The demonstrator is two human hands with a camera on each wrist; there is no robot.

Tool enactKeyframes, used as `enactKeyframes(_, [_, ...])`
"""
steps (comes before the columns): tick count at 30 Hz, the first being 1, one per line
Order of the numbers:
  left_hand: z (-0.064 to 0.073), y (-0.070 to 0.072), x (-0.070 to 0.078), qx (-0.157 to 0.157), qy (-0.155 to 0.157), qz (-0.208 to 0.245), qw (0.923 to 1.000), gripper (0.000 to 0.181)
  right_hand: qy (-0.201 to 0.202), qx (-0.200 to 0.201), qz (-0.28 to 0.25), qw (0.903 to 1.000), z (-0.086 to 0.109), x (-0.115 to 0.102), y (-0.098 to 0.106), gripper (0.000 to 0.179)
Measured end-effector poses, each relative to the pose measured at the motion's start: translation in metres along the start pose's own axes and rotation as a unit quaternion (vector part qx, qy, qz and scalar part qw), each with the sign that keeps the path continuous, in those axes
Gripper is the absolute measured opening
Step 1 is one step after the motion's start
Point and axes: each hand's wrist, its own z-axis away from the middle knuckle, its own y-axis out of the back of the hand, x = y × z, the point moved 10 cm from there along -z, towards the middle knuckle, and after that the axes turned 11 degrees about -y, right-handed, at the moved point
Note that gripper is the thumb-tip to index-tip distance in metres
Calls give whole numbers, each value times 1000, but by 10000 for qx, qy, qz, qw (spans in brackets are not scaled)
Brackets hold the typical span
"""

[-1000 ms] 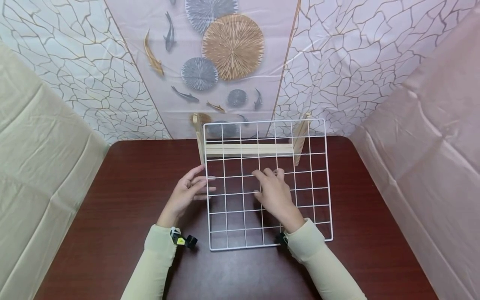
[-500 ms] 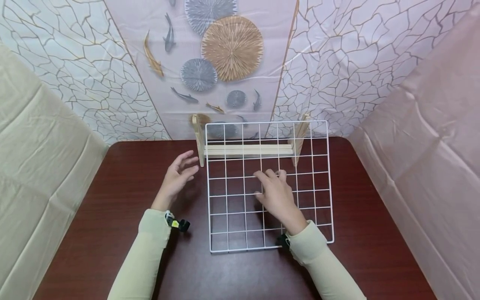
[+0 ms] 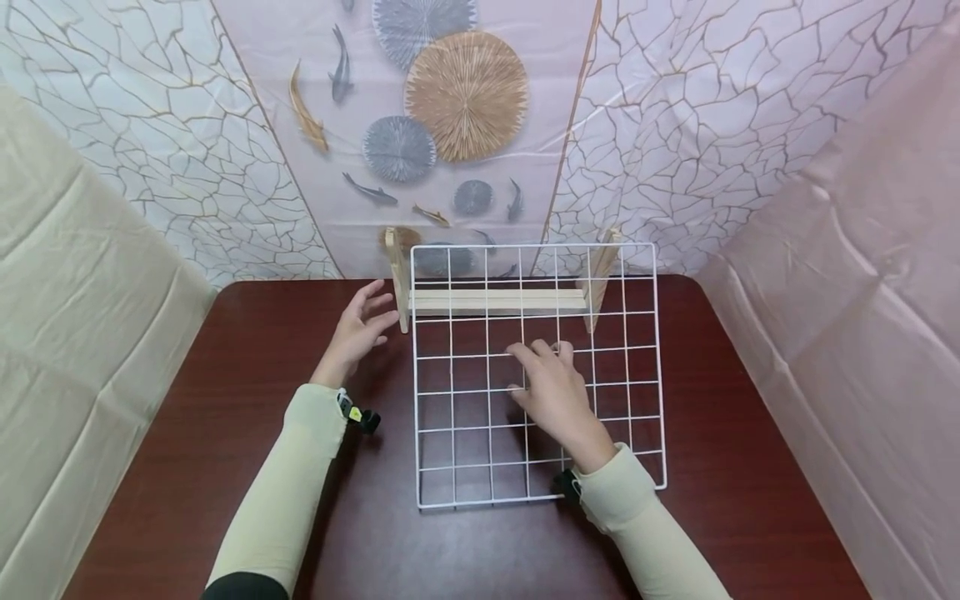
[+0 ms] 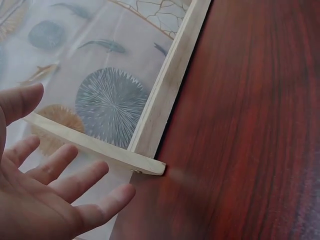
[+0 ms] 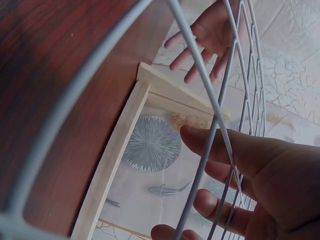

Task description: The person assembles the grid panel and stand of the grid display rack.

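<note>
L hand (image 3: 360, 329), ctr-left of frame, is hovering w/ fingers spread apart, holding nothing, just beside left post of wooden stand (image 3: 502, 302); contact not clear. R hand (image 3: 555, 396), right of ctr, is gripping white wire grid (image 3: 489, 390), fingers bending thru the mesh, thumb near a vert. wire. Grid is occupying ctr to right-ctr of frame, its upper part overlapping the stand in head view; can't tell if lower edge is touching table (image 3: 750, 500). Stand is sitting at table's far edge, upper ctr, in front of patterned backdrop (image 3: 675, 125)
</note>
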Motion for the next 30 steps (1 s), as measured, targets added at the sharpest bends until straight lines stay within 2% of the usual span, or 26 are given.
enactKeyframes(5, [-11,0,-4,86,74,49,9999,72,-4,-11,-7,10000,0,2,-1,58])
enactKeyframes(19, [-33,-4,3,152,54,-4,9999,73,14,67,-73,9999,2,6,3,58])
enactKeyframes(25, [-40,-3,-3,165,193,-28,9997,74,33,12,-94,9999,2,3,3,59])
enactKeyframes(30, [-47,-5,-1,135,298,-54,9994,74,-11,20,-71,10000,1,6,4,59])
